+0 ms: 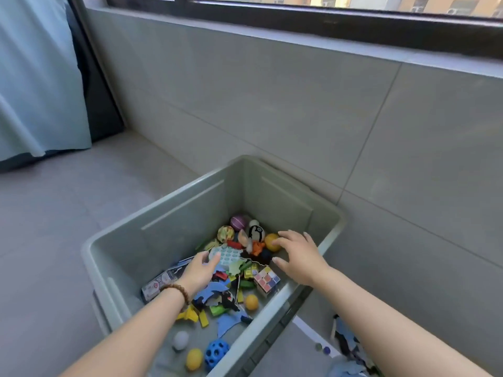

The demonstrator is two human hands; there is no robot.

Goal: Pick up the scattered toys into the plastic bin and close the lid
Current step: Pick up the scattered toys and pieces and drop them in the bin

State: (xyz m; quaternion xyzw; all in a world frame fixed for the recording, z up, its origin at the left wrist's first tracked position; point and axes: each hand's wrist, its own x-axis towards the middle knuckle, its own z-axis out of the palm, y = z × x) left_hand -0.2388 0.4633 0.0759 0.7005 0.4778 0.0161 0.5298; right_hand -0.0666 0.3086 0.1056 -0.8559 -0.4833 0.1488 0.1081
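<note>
Holding toys, the bin lies under left hand and right hand, both spread.

Lidless grey-green plastic bin on floor, colourful toys heaped inside.

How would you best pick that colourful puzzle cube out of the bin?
Probably from above, with the right hand, which is nearest. The puzzle cube lies tilted on top of the pile, close to the bin's right wall, so a sideways approach looks cramped. Pinch two opposite flat faces, thumb near side, fingers far side.
</note>
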